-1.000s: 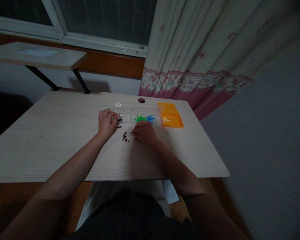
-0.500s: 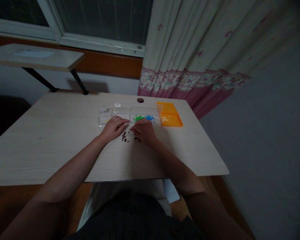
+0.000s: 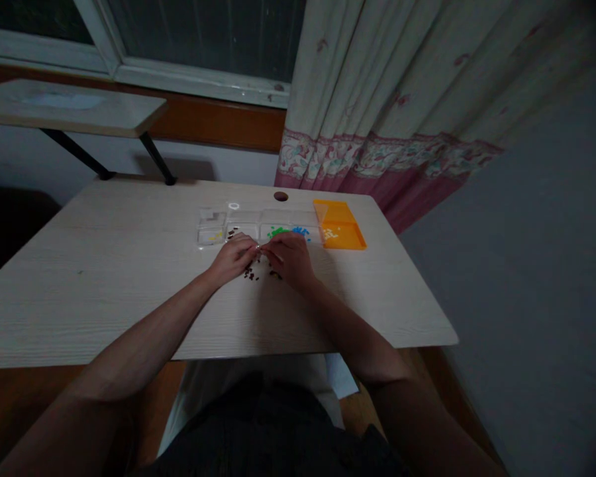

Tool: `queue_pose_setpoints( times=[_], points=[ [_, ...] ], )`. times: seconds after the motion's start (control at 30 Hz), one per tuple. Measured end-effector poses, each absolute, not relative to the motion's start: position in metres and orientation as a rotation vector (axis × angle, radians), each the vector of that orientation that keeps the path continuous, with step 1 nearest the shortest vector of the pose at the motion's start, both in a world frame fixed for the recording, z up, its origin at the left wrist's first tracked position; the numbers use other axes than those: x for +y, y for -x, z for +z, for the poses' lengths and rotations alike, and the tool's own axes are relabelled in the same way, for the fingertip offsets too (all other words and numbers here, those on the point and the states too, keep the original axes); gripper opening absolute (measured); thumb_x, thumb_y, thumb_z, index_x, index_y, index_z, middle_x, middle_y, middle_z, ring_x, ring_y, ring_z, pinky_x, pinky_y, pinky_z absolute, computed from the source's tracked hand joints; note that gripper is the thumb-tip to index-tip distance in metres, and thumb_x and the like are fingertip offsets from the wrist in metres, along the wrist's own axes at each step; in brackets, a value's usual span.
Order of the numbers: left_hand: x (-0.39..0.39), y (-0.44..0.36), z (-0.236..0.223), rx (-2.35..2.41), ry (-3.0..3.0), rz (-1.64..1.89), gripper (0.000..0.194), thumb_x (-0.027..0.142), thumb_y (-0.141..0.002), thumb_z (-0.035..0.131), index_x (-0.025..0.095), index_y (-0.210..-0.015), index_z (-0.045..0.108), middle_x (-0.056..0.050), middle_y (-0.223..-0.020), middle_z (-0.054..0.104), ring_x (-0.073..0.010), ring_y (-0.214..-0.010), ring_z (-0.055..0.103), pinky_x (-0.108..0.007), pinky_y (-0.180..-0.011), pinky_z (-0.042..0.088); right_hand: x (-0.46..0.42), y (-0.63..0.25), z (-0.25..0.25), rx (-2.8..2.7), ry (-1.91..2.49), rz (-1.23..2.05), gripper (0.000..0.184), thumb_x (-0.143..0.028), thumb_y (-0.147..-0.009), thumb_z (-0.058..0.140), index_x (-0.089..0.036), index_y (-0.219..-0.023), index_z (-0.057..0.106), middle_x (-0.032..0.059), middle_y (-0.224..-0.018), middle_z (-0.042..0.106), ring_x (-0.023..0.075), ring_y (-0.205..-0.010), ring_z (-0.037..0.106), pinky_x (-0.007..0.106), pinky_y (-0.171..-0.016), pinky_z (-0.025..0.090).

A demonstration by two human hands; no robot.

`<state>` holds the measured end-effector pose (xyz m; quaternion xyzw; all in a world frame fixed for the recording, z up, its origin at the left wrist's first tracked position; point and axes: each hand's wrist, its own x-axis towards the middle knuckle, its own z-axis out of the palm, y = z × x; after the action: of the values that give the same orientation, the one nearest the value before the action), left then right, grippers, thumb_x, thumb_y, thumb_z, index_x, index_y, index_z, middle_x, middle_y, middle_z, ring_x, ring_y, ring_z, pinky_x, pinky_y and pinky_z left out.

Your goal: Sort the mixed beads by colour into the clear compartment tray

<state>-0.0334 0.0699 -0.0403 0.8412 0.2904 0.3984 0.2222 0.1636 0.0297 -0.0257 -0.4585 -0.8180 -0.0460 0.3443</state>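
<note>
My left hand point(image 3: 234, 258) and my right hand point(image 3: 292, 258) meet fingertip to fingertip just in front of a clear divided plastic box. Both are closed in a pinch; a tiny pale glint shows between them, too small to name. Small dark brown pieces point(image 3: 251, 273) lie loose on the table below my fingers, some partly hidden by my right hand. Inside the clear box point(image 3: 243, 216) are green pieces point(image 3: 278, 232), blue pieces point(image 3: 300, 231), a few yellow pieces point(image 3: 216, 236) and some dark pieces point(image 3: 232, 232).
An orange tray point(image 3: 350, 235) with pale pieces point(image 3: 330, 233) adjoins the box on the right. Behind stands a round cable hole point(image 3: 281, 197) in the wooden table point(image 3: 104, 285). A raised shelf point(image 3: 104, 112) is at back left, a curtain point(image 3: 357, 106) at back right.
My left hand has moved right, so its fingertips now meet those of my right hand. Dark pieces in the box, previously covered by my left hand, now show.
</note>
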Motion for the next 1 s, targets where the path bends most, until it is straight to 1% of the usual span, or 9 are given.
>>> queue_pose_setpoints(
  times=[0.13, 0.2, 0.27, 0.33, 0.43, 0.53, 0.67, 0.83, 1.0],
  points=[
    [0.071, 0.035, -0.039, 0.862, -2.253, 1.192, 0.028, 0.041, -0.097, 0.051, 0.020, -0.088, 0.067, -0.003, -0.078, 0.063, -0.0181, -0.079, 0.056, -0.033, -0.077, 0.044, 0.033, -0.163, -0.031, -2.095, 1.158, -0.104, 0.022, -0.031, -0.096, 0.057, -0.024, -0.110, 0.072, 0.0069, -0.104, 0.069, 0.0206, -0.104, 0.058, 0.036, -0.095, 0.040],
    [0.074, 0.038, -0.040, 0.938, -2.248, 1.237, 0.024, 0.040, -0.095, 0.054, 0.021, -0.088, 0.067, -0.003, -0.080, 0.064, -0.0187, -0.082, 0.057, -0.033, -0.078, 0.044, 0.034, -0.163, -0.034, -2.106, 1.167, -0.077, 0.024, -0.030, -0.095, 0.058, -0.024, -0.115, 0.070, 0.0070, -0.107, 0.069, 0.0206, -0.105, 0.059, 0.036, -0.094, 0.041],
    [0.078, 0.043, -0.041, 1.037, -2.239, 1.314, 0.021, 0.038, -0.093, 0.057, 0.021, -0.086, 0.066, -0.003, -0.080, 0.065, -0.0192, -0.084, 0.057, -0.034, -0.080, 0.044, 0.036, -0.164, -0.037, -2.124, 1.185, -0.042, 0.022, -0.029, -0.095, 0.059, -0.025, -0.111, 0.072, 0.0063, -0.106, 0.070, 0.0203, -0.105, 0.059, 0.036, -0.094, 0.041],
    [0.082, 0.049, -0.042, 1.154, -2.215, 1.374, 0.019, 0.037, -0.091, 0.060, 0.021, -0.083, 0.066, -0.003, -0.079, 0.065, -0.0195, -0.083, 0.057, -0.035, -0.082, 0.044, 0.038, -0.166, -0.039, -2.148, 1.214, -0.014, 0.018, -0.030, -0.095, 0.059, -0.023, -0.102, 0.074, 0.0059, -0.103, 0.071, 0.0205, -0.104, 0.059, 0.036, -0.094, 0.041],
    [0.088, 0.057, -0.043, 1.311, -2.173, 1.418, 0.019, 0.038, -0.090, 0.060, 0.021, -0.082, 0.066, -0.002, -0.078, 0.064, -0.0203, -0.084, 0.057, -0.036, -0.084, 0.044, 0.040, -0.170, -0.042, -2.241, 1.248, 0.031, 0.016, -0.031, -0.093, 0.062, -0.022, -0.094, 0.076, 0.0059, -0.101, 0.071, 0.0219, -0.103, 0.058, 0.038, -0.094, 0.040],
    [0.090, 0.060, -0.042, 1.393, -2.135, 1.450, 0.019, 0.037, -0.090, 0.060, 0.021, -0.081, 0.065, -0.002, -0.078, 0.063, -0.0212, -0.085, 0.057, -0.036, -0.083, 0.044, 0.040, -0.173, -0.044, -2.346, 1.259, 0.102, 0.014, -0.029, -0.091, 0.065, -0.023, -0.096, 0.076, 0.0056, -0.104, 0.070, 0.0232, -0.106, 0.055, 0.039, -0.096, 0.038],
    [0.089, 0.058, -0.041, 1.348, -2.175, 1.418, 0.020, 0.035, -0.091, 0.059, 0.021, -0.078, 0.062, -0.002, -0.077, 0.062, -0.0210, -0.083, 0.057, -0.037, -0.084, 0.044, 0.039, -0.171, -0.044, -2.364, 1.294, 0.156, 0.017, -0.028, -0.088, 0.068, -0.024, -0.102, 0.076, 0.0056, -0.107, 0.068, 0.0244, -0.110, 0.053, 0.040, -0.098, 0.037],
    [0.090, 0.055, -0.044, 1.274, -2.267, 1.390, 0.019, 0.035, -0.091, 0.059, 0.020, -0.079, 0.063, -0.002, -0.077, 0.063, -0.0205, -0.080, 0.057, -0.038, -0.083, 0.044, 0.039, -0.168, -0.041, -2.375, 1.288, 0.199, 0.012, -0.030, -0.088, 0.068, -0.024, -0.093, 0.078, 0.0058, -0.099, 0.068, 0.0230, -0.104, 0.054, 0.039, -0.093, 0.038],
    [0.092, 0.059, -0.047, 1.314, -2.280, 1.389, 0.019, 0.037, -0.091, 0.060, 0.020, -0.085, 0.068, -0.003, -0.079, 0.065, -0.0211, -0.083, 0.058, -0.039, -0.085, 0.043, 0.042, -0.168, -0.046, -2.332, 1.226, 0.227, 0.011, -0.029, -0.089, 0.068, -0.022, -0.089, 0.077, 0.0054, -0.096, 0.069, 0.0224, -0.103, 0.055, 0.038, -0.094, 0.039]
  ],
)
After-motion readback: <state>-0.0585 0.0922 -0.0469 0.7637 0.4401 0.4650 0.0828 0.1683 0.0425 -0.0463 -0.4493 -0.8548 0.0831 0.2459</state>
